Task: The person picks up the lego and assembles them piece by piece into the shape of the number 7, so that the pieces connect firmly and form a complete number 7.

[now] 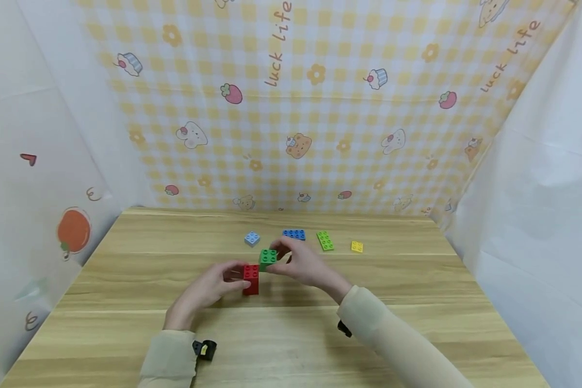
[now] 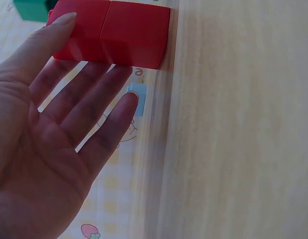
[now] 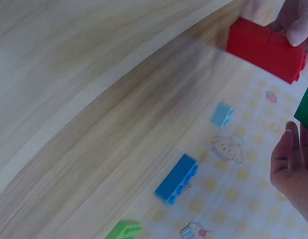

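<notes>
Two red building bricks [image 1: 251,286], stacked one on the other, stand upright on the table. My left hand [image 1: 210,284] pinches the stack from the left, with its thumb across the near face and fingertips behind, as the left wrist view shows on the lower red brick [image 2: 136,32]. Just right of the stack's top, my right hand [image 1: 303,264] holds a green building brick [image 1: 268,259] between thumb and fingers, studs up. In the right wrist view the green brick [image 3: 306,109] is cut off by the frame edge, apart from the red stack.
Farther back on the wooden table [image 1: 271,345] lie a light blue brick [image 1: 252,238], a blue brick [image 1: 294,234], a lime green brick [image 1: 325,241] and a yellow brick [image 1: 357,247]. A checked cloth [image 1: 315,118] hangs behind, with white sheets at both sides.
</notes>
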Tool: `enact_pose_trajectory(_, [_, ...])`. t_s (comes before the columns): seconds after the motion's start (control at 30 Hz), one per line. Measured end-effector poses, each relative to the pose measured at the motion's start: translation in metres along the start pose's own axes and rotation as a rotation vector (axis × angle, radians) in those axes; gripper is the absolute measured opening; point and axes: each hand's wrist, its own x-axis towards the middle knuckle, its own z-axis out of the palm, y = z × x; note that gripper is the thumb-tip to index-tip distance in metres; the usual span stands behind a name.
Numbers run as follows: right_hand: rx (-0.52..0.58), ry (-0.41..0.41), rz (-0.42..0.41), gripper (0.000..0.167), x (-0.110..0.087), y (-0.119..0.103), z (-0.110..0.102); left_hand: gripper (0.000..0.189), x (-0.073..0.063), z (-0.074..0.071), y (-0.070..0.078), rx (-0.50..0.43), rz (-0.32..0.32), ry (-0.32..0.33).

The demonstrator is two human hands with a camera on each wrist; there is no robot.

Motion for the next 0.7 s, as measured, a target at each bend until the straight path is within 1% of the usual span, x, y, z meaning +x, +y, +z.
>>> enact_pose_trajectory(0.2, [0.021,-0.01,0.016,0.03,0.006,-0.009,0.012,0.045,0.0,-0.001,-0.001,-0.006,0.026,-0.01])
enact_pose_trajectory(0.3, [0.035,-0.021,0.02,0.03,0.008,-0.011,0.017,0.045,-0.001,-0.001,-0.002,-0.013,0.024,-0.009])
enact_pose_trajectory(0.47, [0.042,-0.019,-0.008,0.03,0.012,-0.012,0.025,0.044,-0.003,-0.001,-0.001,-0.02,0.014,-0.004])
enact_pose_trajectory(0.57, [0.041,-0.009,-0.028,0.03,0.013,-0.011,0.028,0.043,-0.003,-0.002,0.0,-0.022,0.021,-0.002])
enact_pose_trajectory(0.7, [0.034,-0.003,-0.03,0.03,0.013,-0.009,0.031,0.042,-0.002,-0.001,0.001,-0.031,0.036,-0.008])
